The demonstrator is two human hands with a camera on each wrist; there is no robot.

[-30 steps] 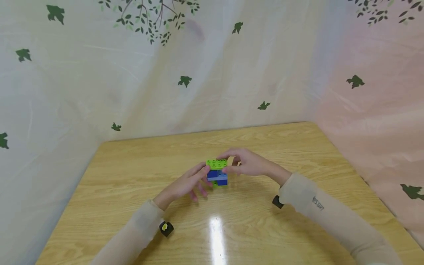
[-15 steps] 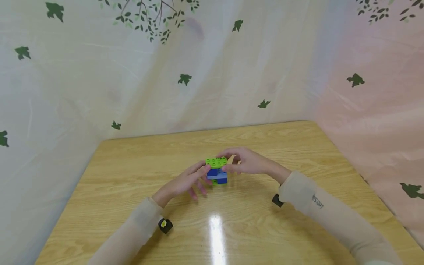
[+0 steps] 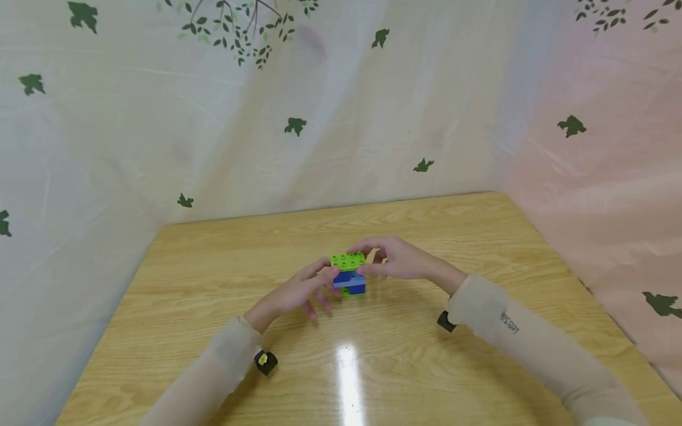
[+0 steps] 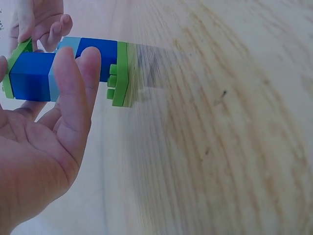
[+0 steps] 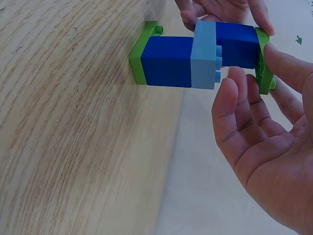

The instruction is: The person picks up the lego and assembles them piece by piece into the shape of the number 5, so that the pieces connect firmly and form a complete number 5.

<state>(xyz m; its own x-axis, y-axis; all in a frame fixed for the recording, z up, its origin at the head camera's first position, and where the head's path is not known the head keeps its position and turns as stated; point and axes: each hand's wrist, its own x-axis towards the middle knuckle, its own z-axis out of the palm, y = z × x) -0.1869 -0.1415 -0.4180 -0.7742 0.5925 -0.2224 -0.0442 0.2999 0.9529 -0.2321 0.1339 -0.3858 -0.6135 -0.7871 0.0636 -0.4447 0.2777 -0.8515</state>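
Observation:
A stack of toy building bricks stands on the table between both hands. Its bottom is a light green plate (image 4: 122, 73), bearing a dark blue brick (image 5: 168, 61) and a light blue piece (image 5: 203, 56). Above these sits a second dark blue brick (image 4: 32, 76), offset to the left, topped by another studded light green plate (image 3: 347, 261). My right hand (image 3: 402, 258) pinches the right end of this top plate between thumb and forefinger, its other fingers bent below. From the left, my left hand (image 3: 298, 293) holds the upper stack, thumb at the plate's front-left corner.
The wooden table (image 3: 458, 367) reaches back to a pale cloth backdrop (image 3: 341, 106) printed with leaves and birds. Small black devices hang under both sleeves, one by the left cuff (image 3: 266, 362) and one by the right cuff (image 3: 446, 321).
Both hands keep their places on the stack. The whole head view has shifted slightly, with table and stack a little higher in the picture.

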